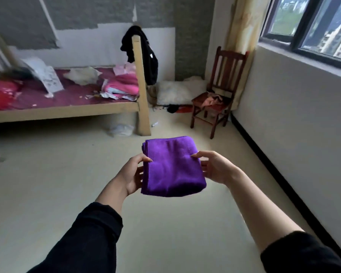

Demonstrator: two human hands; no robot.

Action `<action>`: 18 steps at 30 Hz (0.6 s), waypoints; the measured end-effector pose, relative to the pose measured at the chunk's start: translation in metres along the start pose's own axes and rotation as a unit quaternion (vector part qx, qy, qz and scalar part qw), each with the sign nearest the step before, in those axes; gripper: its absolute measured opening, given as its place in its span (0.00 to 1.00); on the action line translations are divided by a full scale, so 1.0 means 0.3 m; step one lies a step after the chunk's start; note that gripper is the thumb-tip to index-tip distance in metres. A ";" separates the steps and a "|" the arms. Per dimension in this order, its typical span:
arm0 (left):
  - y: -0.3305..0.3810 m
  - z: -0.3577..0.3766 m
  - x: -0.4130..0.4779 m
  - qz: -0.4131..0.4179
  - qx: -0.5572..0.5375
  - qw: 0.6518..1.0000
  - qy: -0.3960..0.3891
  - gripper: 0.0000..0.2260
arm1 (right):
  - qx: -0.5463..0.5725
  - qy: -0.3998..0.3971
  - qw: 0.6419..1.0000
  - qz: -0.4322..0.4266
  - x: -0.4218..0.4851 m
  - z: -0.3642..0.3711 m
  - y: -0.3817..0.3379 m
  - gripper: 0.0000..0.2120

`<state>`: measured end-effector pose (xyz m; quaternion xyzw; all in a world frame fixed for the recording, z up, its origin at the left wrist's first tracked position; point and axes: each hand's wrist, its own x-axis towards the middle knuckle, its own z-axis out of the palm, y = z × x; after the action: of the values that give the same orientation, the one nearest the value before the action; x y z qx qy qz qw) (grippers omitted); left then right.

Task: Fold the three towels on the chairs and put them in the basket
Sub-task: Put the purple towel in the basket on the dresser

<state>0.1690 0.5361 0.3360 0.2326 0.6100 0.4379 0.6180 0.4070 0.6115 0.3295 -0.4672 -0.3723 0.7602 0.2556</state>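
We hold the folded purple towel (172, 167) in mid-air, left hand (133, 175) pinching its left edge, right hand (215, 167) pinching its right. Folding looks complete; next we need the basket (not in view).

Black sleeves (91, 239) pushed up both bare forearms.

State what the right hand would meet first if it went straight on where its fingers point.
The folded purple towel, which the right hand grips; the hand points across it, so the left hand probably comes next.
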 end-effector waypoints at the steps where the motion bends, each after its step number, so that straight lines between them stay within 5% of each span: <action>1: 0.013 -0.071 -0.008 0.003 -0.007 1.000 0.014 0.03 | -0.003 -0.001 1.000 0.003 0.045 0.074 0.002 0.07; 18: 0.276 -1.345 0.028 0.059 -0.171 0.942 0.282 0.04 | -0.213 -0.199 0.956 0.037 0.919 1.478 -0.098 0.03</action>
<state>-0.2399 0.4856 0.3397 0.0264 0.6606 0.6188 0.4242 -0.1105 0.6867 0.3368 -0.3639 -0.5513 0.7495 0.0422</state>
